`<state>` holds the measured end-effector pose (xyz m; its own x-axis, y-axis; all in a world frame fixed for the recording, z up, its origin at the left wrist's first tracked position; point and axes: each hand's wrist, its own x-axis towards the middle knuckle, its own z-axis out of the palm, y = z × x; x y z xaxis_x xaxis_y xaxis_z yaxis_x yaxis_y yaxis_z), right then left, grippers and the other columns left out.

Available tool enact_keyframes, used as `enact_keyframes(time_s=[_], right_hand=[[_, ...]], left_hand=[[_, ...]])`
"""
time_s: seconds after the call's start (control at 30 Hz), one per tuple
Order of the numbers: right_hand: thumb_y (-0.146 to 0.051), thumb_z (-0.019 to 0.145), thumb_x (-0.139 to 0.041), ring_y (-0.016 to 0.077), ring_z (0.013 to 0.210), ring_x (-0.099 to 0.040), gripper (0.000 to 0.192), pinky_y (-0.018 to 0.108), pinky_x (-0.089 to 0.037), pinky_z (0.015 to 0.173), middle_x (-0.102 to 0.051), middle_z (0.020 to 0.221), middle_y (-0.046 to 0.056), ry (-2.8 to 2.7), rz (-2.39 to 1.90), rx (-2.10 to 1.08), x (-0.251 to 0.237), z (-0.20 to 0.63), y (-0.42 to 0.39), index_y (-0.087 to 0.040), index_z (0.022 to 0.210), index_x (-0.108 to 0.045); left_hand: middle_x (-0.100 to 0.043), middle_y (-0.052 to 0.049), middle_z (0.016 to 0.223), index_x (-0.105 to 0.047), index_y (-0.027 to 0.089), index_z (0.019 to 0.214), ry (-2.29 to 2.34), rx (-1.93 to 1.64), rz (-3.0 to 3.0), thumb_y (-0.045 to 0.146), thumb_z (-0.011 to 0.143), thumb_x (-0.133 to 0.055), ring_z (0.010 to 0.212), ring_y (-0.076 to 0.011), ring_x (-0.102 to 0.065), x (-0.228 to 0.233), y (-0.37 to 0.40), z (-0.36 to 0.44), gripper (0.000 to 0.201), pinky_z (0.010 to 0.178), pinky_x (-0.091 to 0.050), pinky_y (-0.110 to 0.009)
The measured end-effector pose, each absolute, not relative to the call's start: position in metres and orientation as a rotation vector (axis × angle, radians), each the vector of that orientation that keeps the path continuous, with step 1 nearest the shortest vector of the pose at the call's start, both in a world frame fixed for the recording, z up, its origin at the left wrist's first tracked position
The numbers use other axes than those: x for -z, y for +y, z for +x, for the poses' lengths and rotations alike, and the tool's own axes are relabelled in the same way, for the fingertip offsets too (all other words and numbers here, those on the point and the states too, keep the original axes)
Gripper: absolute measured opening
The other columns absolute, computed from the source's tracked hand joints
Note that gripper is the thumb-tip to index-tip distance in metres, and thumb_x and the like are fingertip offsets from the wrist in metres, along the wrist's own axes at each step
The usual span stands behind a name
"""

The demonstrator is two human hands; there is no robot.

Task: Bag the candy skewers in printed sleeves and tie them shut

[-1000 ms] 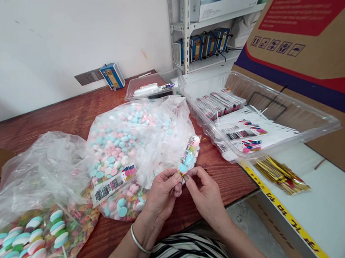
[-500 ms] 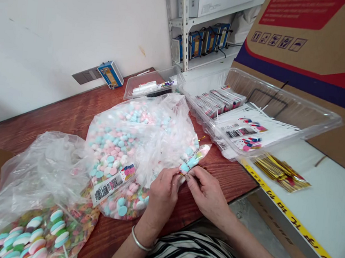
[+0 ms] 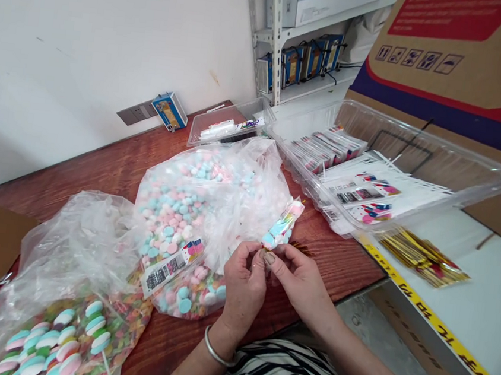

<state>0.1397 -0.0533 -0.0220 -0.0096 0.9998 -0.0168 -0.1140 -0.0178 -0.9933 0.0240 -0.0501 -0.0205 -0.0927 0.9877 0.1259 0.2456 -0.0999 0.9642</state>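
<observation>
A small clear printed candy bag (image 3: 283, 224) with pastel blue and rainbow-coloured sweets inside points up and away from me. My left hand (image 3: 246, 279) pinches its gathered lower end between thumb and fingers. At the same spot my right hand (image 3: 299, 276) is closed, thumb and forefinger meeting the left fingertips. Whether a twist tie sits between the fingers is too small to make out. Behind and left of the hands lies a big plastic bag of pink, blue and white marshmallows (image 3: 177, 203). A flat printed wrapper (image 3: 173, 267) rests on that bag.
Marshmallow skewers (image 3: 50, 348) lie on a bag of gummy sweets (image 3: 128, 324) at front left. A clear tray (image 3: 468, 159) holds printed wrappers and white sticks. Gold twist ties (image 3: 422, 256) lie on the white surface at right. A smaller clear box (image 3: 197, 137) stands behind.
The small candy bag has tilted a little more upright in my fingers, and both hands stay together at its end. The whole view has shifted slightly.
</observation>
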Motion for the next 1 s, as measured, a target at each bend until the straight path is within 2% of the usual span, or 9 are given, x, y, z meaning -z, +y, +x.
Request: enact_keyframes(time_s=[0.17, 0.4, 0.57, 0.7, 0.77, 0.8, 0.87, 0.93, 1.0], right_hand=[[-0.044, 0.077, -0.073, 0.0089, 0.048, -0.041, 0.031, 0.022, -0.037, 0.048, -0.05, 0.055, -0.005, -0.694, -0.988, -1.531, 0.019, 0.131, -0.052, -0.018, 0.07, -0.059], [-0.04, 0.072, -0.078, 0.0082, 0.048, -0.045, 0.029, 0.022, -0.038, 0.047, -0.055, 0.058, -0.005, -0.679, -0.939, -1.547, 0.021, 0.133, -0.047, -0.017, 0.072, -0.06], [-0.04, 0.07, -0.079, 0.0046, 0.041, -0.036, 0.03, 0.02, -0.028, 0.039, -0.051, 0.059, -0.007, -0.689, -0.887, -1.678, 0.015, 0.139, -0.051, -0.017, 0.074, -0.059], [-0.043, 0.075, -0.073, 0.0047, 0.04, -0.027, 0.03, 0.019, -0.025, 0.038, -0.039, 0.053, -0.009, -0.762, -0.855, -1.889, 0.007, 0.147, -0.056, -0.019, 0.075, -0.055], [-0.042, 0.082, -0.066, 0.006, 0.043, -0.032, 0.026, 0.02, -0.028, 0.04, -0.043, 0.056, -0.007, -0.937, -0.97, -1.687, 0.003, 0.153, -0.054, -0.019, 0.075, -0.055], [-0.039, 0.084, -0.064, 0.0075, 0.047, -0.038, 0.023, 0.021, -0.032, 0.043, -0.048, 0.06, -0.005, -1.048, -1.064, -1.489, 0.001, 0.157, -0.052, -0.019, 0.076, -0.055], [-0.03, 0.086, -0.06, 0.0113, 0.058, -0.048, 0.015, 0.023, -0.039, 0.053, -0.054, 0.069, -0.002, -1.257, -1.228, -1.026, -0.006, 0.163, -0.05, -0.019, 0.077, -0.056], [-0.02, 0.087, -0.056, 0.0132, 0.065, -0.051, 0.01, 0.025, -0.042, 0.06, -0.056, 0.072, 0.0, -1.431, -1.258, -0.648, -0.015, 0.166, -0.051, -0.02, 0.077, -0.056], [-0.014, 0.088, -0.053, 0.0127, 0.065, -0.052, 0.012, 0.025, -0.041, 0.061, -0.055, 0.071, -0.001, -1.616, -1.17, -0.464, -0.023, 0.166, -0.058, -0.021, 0.078, -0.055]], left_hand=[[-0.055, 0.004, 0.062, -0.057, 0.019, 0.092, 1.306, -1.272, 1.375, 0.028, 0.094, -0.049, 0.049, -0.0105, -0.051, 0.02, -0.052, 0.028, 0.012, 0.049, -0.042, -0.023], [-0.052, 0.006, 0.06, -0.056, 0.019, 0.092, 1.158, -1.299, 1.252, 0.03, 0.092, -0.053, 0.05, -0.0093, -0.05, 0.024, -0.051, 0.028, 0.011, 0.051, -0.043, -0.022], [-0.061, -0.003, 0.083, -0.06, 0.02, 0.086, 1.06, -1.308, 1.435, 0.032, 0.088, -0.059, 0.083, -0.0173, -0.062, 0.03, -0.037, 0.01, 0.011, 0.079, -0.052, -0.033], [-0.064, -0.009, 0.112, -0.066, 0.021, 0.076, 0.926, -1.134, 1.723, 0.027, 0.089, -0.057, 0.12, -0.0249, -0.054, 0.006, -0.026, -0.012, 0.016, 0.104, -0.04, -0.045], [-0.06, -0.01, 0.126, -0.07, 0.022, 0.086, 1.062, -1.168, 1.817, 0.024, 0.088, -0.058, 0.122, -0.0248, -0.053, -0.012, -0.031, -0.02, 0.013, 0.105, -0.039, -0.045], [-0.062, -0.01, 0.121, -0.071, 0.023, 0.092, 1.157, -1.24, 1.835, 0.024, 0.087, -0.059, 0.116, -0.024, -0.056, -0.02, -0.036, -0.021, 0.012, 0.101, -0.042, -0.042], [-0.068, -0.007, 0.091, -0.072, 0.023, 0.093, 1.199, -1.304, 1.814, 0.03, 0.085, -0.064, 0.087, -0.0201, -0.063, -0.031, -0.049, -0.02, 0.013, 0.08, -0.051, -0.034], [-0.063, -0.005, 0.064, -0.075, 0.021, 0.088, 1.011, -1.081, 1.688, 0.048, 0.088, -0.055, 0.058, -0.0164, -0.058, -0.034, -0.061, -0.012, 0.033, 0.056, -0.048, -0.028], [-0.063, -0.008, 0.062, -0.076, 0.019, 0.094, 0.91, -0.857, 1.479, 0.062, 0.093, -0.032, 0.058, -0.0187, -0.059, -0.03, -0.065, -0.004, 0.061, 0.053, -0.048, -0.031]])
